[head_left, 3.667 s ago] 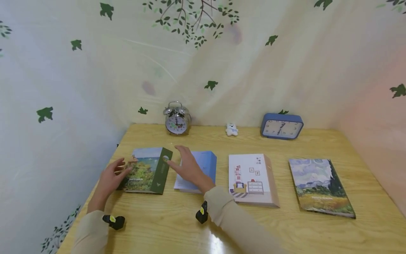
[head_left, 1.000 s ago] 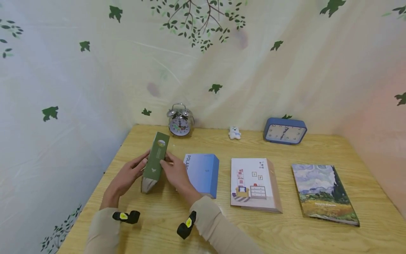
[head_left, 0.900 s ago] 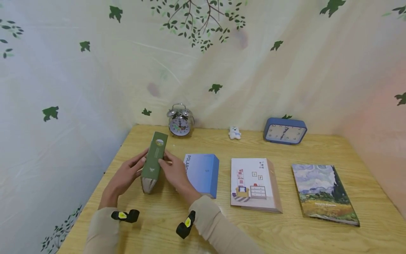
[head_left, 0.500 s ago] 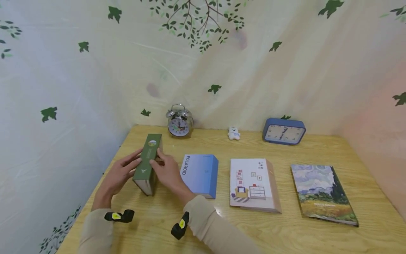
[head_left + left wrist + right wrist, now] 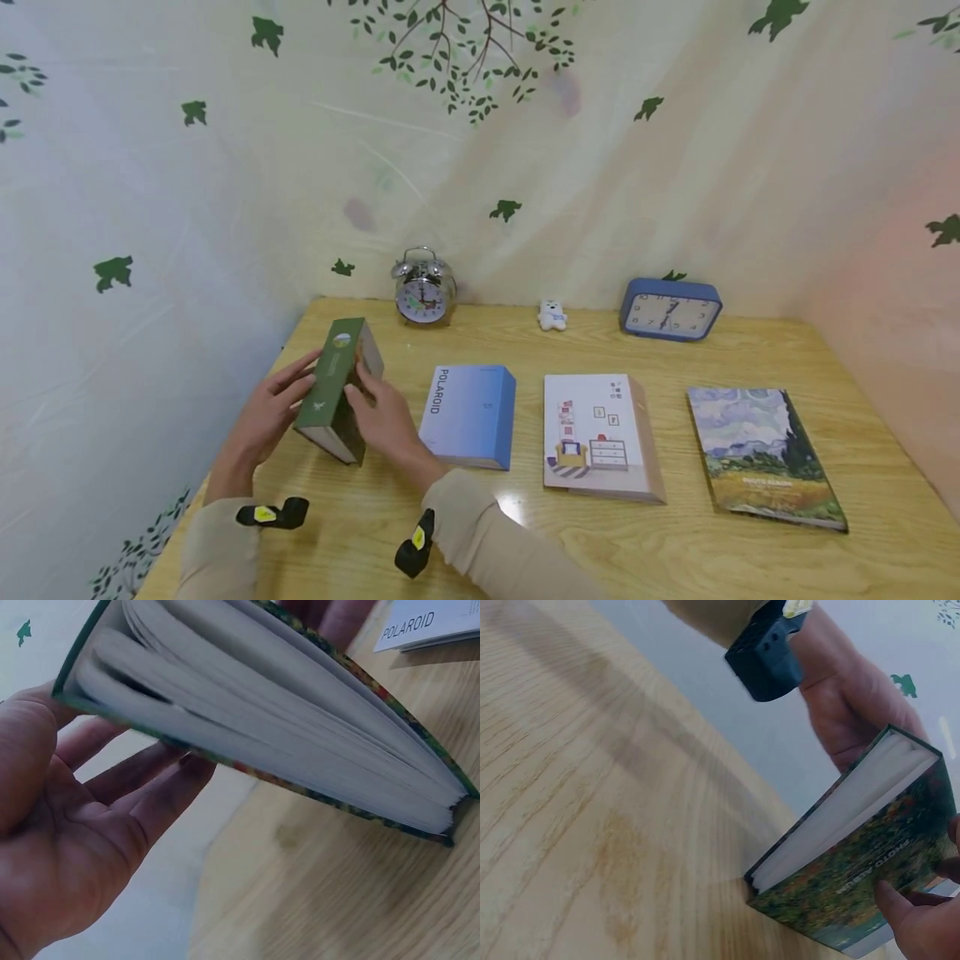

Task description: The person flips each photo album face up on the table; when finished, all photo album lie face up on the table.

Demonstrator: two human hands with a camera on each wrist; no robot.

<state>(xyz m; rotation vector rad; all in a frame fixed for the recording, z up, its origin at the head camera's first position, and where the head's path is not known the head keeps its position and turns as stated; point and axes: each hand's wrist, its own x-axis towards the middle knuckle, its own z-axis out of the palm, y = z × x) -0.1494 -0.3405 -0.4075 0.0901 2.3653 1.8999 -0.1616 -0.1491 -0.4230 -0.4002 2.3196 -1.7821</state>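
Note:
A thick photo album [image 5: 324, 400] with a green spine and a painted cover stands on its long edge at the left of the table. Its spine is up and it leans to the left. My left hand [image 5: 264, 415] lies along its left cover, fingers fairly straight, thumb at the spine. On the right cover rest the thumb and fingertips of my right hand [image 5: 386, 421]. The album is thus held between both hands. In the left wrist view the page ends [image 5: 247, 712] show between the covers; part of the printed front cover [image 5: 877, 859] appears in the right wrist view.
A blue Polaroid album [image 5: 472, 417] lies right of the hands, then a white illustrated one [image 5: 592, 429] and a landscape-painted one [image 5: 765, 454]. Along the back stand a silver alarm clock [image 5: 422, 296], a small white bear figure [image 5: 552, 316] and a blue clock [image 5: 670, 308].
The green album, lying flat at first, has been turned up onto its edge. Over the last second both hands shifted it left and tipped it leftward, so more of its right cover shows.

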